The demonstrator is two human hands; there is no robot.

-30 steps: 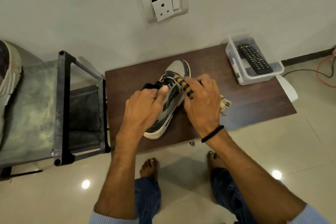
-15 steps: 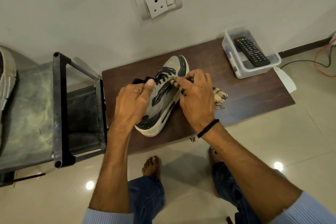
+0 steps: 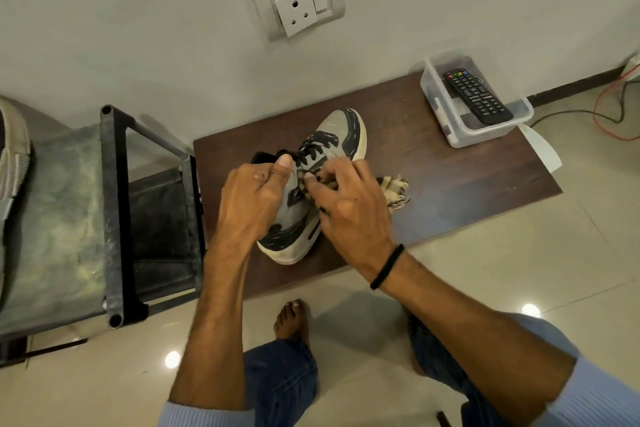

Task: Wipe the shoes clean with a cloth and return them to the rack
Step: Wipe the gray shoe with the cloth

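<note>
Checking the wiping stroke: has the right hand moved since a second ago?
Yes. Against the shoe, the right hand has slid toward its heel with the cloth.

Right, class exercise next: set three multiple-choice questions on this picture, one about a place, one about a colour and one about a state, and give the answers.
1. Where does the remote control lie? A in the clear box; B under the cloth; C inside the shoe.
2. What colour are the shoe's laces? A white; B black; C red.
3. What is the right hand doing? A resting open; B holding the remote control; C gripping the cloth against the shoe.
Answers: A, the box's walls surround it; B, dark laces cross the grey upper; C, its fingers curl on the cloth at the shoe's side.
</note>
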